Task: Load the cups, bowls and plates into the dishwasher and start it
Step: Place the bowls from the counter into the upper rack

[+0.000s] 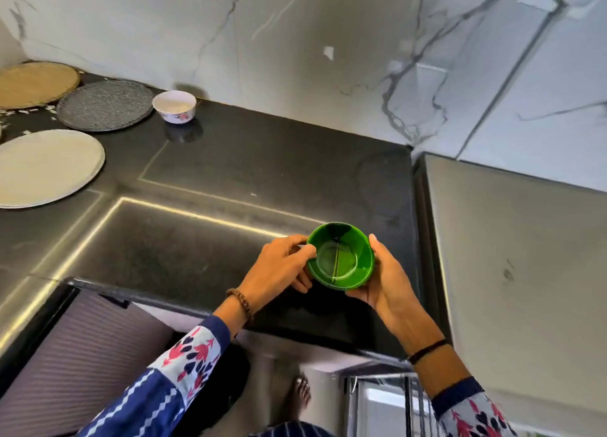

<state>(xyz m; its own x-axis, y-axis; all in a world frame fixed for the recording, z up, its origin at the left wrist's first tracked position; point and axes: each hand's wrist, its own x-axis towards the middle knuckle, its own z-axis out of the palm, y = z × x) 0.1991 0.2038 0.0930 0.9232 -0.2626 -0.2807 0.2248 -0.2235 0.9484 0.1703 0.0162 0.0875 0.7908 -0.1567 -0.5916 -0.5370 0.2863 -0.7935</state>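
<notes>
A glossy green bowl (pixel 340 255) is held upright just above the black countertop (pixel 230 180), near its right front corner. My left hand (pixel 279 266) pinches the bowl's left rim with its fingertips. My right hand (pixel 384 279) cups the bowl's right side and underside. On the counter at the far left lie a white plate (pixel 46 167), a dark speckled plate (pixel 105 105) and a woven tan plate (pixel 33 83). A small white bowl with a floral print (pixel 174 105) stands by the wall. The open dishwasher (pixel 384 403) shows below the counter at the bottom right.
A grey stainless surface (pixel 525 256) adjoins the counter on the right. A marble-patterned wall (pixel 295 42) runs behind. A ribbed grey cabinet front (pixel 82 354) is at the lower left. My bare foot (pixel 299 397) is on the floor beside the dishwasher.
</notes>
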